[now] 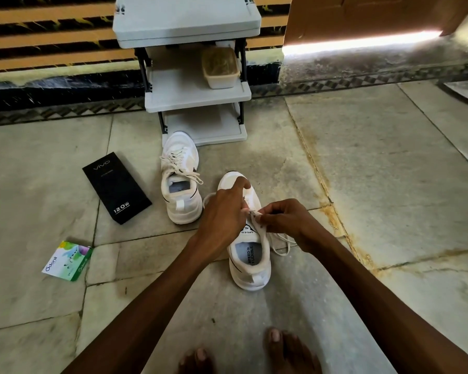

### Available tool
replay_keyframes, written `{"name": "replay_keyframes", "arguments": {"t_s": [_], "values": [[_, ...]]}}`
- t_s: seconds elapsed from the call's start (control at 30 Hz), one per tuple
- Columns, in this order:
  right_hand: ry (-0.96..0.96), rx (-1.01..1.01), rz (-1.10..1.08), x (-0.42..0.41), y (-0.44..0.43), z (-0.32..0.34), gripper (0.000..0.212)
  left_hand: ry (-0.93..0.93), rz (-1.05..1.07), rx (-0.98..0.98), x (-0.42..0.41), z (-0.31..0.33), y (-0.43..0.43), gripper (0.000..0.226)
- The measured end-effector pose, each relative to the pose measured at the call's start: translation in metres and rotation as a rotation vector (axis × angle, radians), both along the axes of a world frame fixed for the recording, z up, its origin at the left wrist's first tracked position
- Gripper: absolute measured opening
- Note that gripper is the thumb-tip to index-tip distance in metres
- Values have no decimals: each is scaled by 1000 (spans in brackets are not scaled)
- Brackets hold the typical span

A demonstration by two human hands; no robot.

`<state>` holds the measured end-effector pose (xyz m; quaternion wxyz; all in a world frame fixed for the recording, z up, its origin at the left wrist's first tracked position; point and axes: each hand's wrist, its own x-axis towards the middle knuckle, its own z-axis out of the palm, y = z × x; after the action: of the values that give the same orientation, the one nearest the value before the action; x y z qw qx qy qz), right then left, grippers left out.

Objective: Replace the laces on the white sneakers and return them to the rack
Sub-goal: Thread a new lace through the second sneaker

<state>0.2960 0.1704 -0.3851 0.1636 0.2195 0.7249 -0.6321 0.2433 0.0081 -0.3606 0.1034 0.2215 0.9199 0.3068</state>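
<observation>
The fingers [268,211] of the right hand [284,220] are bent tight and pinch a flat cream lace [255,213] just above the top lace holes. The fingers [241,184] of the left hand [222,214] are just beside them, bent down over the front of the shoe. I cannot tell if they pinch the lace too or only press the shoe. Right under both hands is the white cloth sneaker [250,257]. It stands on the pale stone floor [389,184] with its toe pointing away. Loose bits of lace hang out on both sides of the hands, so this shoe does not look fully laced or tied yet. Past the left fingers, a little further away, stands the second white sneaker [180,179]. Its lace goes through the holes and looks tied in a loose bow, so I think that shoe is done. Behind it, well away from the hands, is the grey plastic rack [197,95]. A clear tub of brown stuff [220,67] sits on one shelf, but no shoes. Off to the left of the hands lie a long black box [116,187] and a small green and white box [68,260]. So about half the job looks done. This lace has to be finished, and then both shoes go on the rack.
</observation>
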Motion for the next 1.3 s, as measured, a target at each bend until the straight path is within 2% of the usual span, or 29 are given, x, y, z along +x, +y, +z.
{"name": "replay_keyframes", "arguments": {"t_s": [0.33, 0.43, 0.6, 0.7, 0.83, 0.97, 1.1, 1.2, 1.3], "values": [[6, -18, -6, 2, -1, 1, 14, 188, -63, -163, 10, -10, 8, 51], [18, 15, -2, 3, -2, 1, 12, 155, -38, -116, 7, -15, 8, 51], [76, 180, 38, 5, -4, 5, 7, 72, -15, -53, 10, -19, 8, 52], [114, 265, 107, 5, -5, 9, 11, 34, 23, -16, 10, -21, 7, 52], [218, 476, 246, 2, -10, 16, 11, -100, 110, 72, 10, -18, 5, 46], [225, 606, 324, -1, -16, 20, 20, -92, 136, 40, 9, -14, 4, 50], [210, 476, 220, 1, -10, 16, 27, -61, 177, -17, 10, -12, 5, 72], [214, 367, 112, 4, -9, 11, 14, -91, 233, -22, 12, -12, 8, 84], [201, 239, -16, 6, -11, 8, 5, -220, 358, 45, 12, -16, 8, 79]]}}
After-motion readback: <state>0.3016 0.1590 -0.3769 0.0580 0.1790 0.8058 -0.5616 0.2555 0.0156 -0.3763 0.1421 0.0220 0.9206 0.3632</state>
